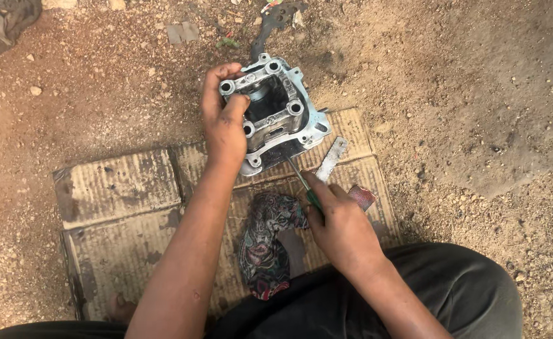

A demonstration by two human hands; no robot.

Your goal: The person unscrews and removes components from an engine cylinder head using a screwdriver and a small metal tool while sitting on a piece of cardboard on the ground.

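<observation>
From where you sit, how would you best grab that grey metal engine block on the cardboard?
Probably by the raised top rim of the grey metal engine block, from its left side, as the left hand does: thumb hooked inside the open square cavity, fingers outside. The right hand works a green-handled screwdriver at the near edge.

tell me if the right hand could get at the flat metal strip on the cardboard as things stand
Probably yes. The metal strip lies bare on the cardboard just ahead of the right hand, nothing over it, but that hand is shut on a screwdriver.
</observation>
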